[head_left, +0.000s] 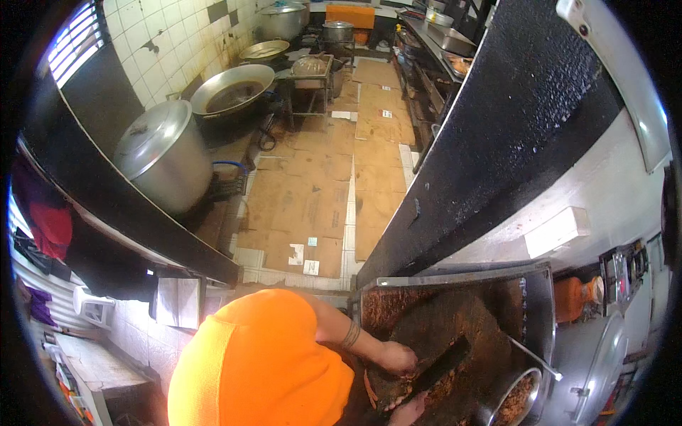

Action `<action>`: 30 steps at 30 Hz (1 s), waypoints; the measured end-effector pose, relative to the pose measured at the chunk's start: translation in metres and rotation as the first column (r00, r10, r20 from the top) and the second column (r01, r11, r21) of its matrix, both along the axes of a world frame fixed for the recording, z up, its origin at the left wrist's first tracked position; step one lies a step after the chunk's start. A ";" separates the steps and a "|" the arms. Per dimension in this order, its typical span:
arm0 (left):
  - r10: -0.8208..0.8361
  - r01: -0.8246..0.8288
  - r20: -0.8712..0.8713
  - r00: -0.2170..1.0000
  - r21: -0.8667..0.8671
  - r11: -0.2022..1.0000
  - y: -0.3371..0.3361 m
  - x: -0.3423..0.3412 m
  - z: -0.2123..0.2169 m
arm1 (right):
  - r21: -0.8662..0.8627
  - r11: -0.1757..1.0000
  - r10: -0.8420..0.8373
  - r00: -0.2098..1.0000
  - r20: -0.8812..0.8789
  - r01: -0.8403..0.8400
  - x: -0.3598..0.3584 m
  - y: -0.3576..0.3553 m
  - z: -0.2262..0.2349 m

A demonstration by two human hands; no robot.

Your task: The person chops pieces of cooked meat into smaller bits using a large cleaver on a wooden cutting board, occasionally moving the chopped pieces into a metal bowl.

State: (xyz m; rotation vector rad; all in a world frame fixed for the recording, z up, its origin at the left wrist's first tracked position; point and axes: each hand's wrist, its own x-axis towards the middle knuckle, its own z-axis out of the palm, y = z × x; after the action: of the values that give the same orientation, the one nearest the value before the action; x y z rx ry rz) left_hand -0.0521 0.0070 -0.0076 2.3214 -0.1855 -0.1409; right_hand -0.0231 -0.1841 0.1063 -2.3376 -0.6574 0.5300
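Observation:
From an orange sleeve at the lower edge, my left forearm reaches right across a dark, worn chopping surface (pixel 455 316). My left hand (pixel 398 357) is closed, its fingers curled down beside a wide dark blade that looks like a cleaver (pixel 444 362); what those fingers hold is hidden. My right hand (pixel 408 412), partly cut off by the lower edge, is closed at the blade's near end, where the handle would be. Brown shredded bits that look like chopped meat (pixel 389 402) lie around the blade. To the right stands a metal bowl (pixel 536 389) of the same brown bits.
A raised metal rim (pixel 455 277) borders the chopping surface. A thin rod with a white tip (pixel 536 358) sticks out over its right side. Beyond, dark partitions flank a cardboard-covered floor (pixel 298 192). Large pots (pixel 167 153) and a wide pan (pixel 231 89) line the left wall; shelves stand right.

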 end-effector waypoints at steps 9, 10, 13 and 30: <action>0.029 -0.021 0.222 0.975 -0.039 0.999 0.001 -0.006 -0.025 | -0.039 0.921 -0.353 0.791 -0.500 0.387 -0.001 0.019 -0.010; 0.015 -0.015 0.136 0.991 -0.002 1.000 0.003 -0.007 -0.014 | -0.035 0.918 -0.358 0.787 -0.503 0.395 0.000 0.016 -0.011; -0.003 0.001 0.025 1.000 0.058 0.998 0.000 -0.009 0.000 | -0.030 0.898 -0.387 0.757 -0.526 0.438 -0.003 0.011 -0.024; -0.080 0.061 0.423 0.903 0.057 0.996 -0.022 0.003 -0.001 | -0.041 0.904 -0.404 0.817 -0.411 0.426 -0.017 -0.005 0.031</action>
State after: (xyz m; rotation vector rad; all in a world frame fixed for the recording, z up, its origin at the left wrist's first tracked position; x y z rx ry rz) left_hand -0.0496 -0.0149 -0.0085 2.3611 -0.4897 0.3354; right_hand -0.0397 -0.1896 0.1371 -2.1294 0.0440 0.7548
